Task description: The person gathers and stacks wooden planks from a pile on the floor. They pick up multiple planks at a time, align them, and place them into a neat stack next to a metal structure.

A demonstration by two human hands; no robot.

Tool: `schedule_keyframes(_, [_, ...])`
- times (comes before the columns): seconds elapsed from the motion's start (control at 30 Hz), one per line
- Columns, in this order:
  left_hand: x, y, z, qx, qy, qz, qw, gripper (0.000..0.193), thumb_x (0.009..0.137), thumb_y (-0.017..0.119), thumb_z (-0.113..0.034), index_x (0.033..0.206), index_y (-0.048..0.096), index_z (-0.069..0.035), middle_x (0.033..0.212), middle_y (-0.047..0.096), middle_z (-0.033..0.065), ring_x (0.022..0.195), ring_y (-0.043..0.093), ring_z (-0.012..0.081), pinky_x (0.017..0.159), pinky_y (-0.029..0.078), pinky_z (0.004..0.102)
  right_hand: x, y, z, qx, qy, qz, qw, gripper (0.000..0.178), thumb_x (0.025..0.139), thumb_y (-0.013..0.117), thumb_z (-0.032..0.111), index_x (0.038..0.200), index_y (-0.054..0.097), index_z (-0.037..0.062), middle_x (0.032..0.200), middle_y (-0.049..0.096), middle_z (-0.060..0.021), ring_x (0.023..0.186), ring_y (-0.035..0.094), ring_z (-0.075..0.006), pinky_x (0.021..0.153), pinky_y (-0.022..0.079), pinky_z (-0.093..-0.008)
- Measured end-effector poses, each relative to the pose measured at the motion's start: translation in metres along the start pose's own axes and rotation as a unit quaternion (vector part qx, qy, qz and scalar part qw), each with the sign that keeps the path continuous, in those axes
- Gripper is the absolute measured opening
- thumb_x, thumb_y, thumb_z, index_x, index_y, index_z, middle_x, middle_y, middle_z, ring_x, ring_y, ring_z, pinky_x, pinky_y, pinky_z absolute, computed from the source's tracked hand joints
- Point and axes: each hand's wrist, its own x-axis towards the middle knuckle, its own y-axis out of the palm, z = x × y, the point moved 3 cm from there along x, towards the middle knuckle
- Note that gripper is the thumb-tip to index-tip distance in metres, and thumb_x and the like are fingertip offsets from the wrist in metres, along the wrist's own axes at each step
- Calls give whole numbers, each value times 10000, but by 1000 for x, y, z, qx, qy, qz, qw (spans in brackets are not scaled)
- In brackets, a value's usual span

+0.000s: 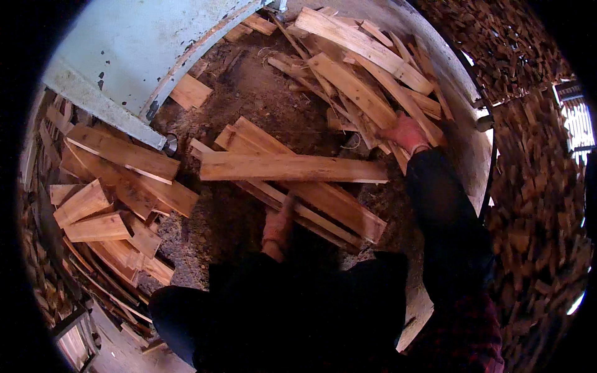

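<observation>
A small crossed stack of sawn wooden planks lies in front of me, with one long plank (292, 168) across the top. At the stack's near edge, my left hand (278, 227) is closed on a narrow wooden plank (326, 231); its fingertips are partly in shadow. A wider plank (339, 208) lies just beyond that one. My right hand (407, 133) reaches out to the pile at the right. It rests over the end of a plank (354, 90) there, with thumb and fingers apart.
More planks (367, 50) are heaped at the far right against a pale curved rim (469, 112). Short offcuts (96, 227) are piled at the left. A chipped pale-blue metal machine body (124, 56) overhangs the far left. Stacked wood (528, 186) forms a wall at the right.
</observation>
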Motion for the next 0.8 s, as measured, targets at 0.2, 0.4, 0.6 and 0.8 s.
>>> schedule_keyframes(0.2, [-11, 13, -15, -10, -39, -45, 998, 827, 824, 697, -494, 1395, 381, 15, 1312, 537, 183, 1189, 520, 321, 1007, 408, 390, -84, -5, 15, 62, -57, -24, 996, 936, 575, 861, 471, 1307, 505, 10, 1259, 585, -217, 1163, 564, -359, 981, 455, -421])
schedule_keyframes(0.4, [18, 0, 17, -84, 45, -28, 995, 834, 815, 711, -490, 1385, 385, 23, 1308, 540, 179, 1178, 528, 308, 989, 423, 387, -69, 17, 56, 60, -178, -56, 981, 1014, 647, 821, 493, 1416, 367, 12, 1326, 519, -241, 1243, 493, -372, 1034, 416, -416])
schedule_keyframes(0.6, [17, 14, 7, -30, -2, -18, 999, 912, 768, 749, -505, 1391, 369, 41, 1306, 547, 171, 1164, 538, 305, 967, 439, 389, -14, 45, 64, -209, -83, -152, 963, 771, 812, 655, 429, 1412, 390, 24, 1349, 478, -238, 1249, 447, -423, 961, 457, -509])
schedule_keyframes(0.8, [21, -7, 13, -20, -2, -49, 999, 888, 761, 755, -502, 1391, 398, 11, 1339, 524, 167, 1191, 522, 300, 988, 426, 380, -8, -19, 35, -85, -188, -19, 978, 365, 816, 614, 223, 1080, 639, -27, 1209, 538, -194, 1093, 578, -325, 885, 508, -379])
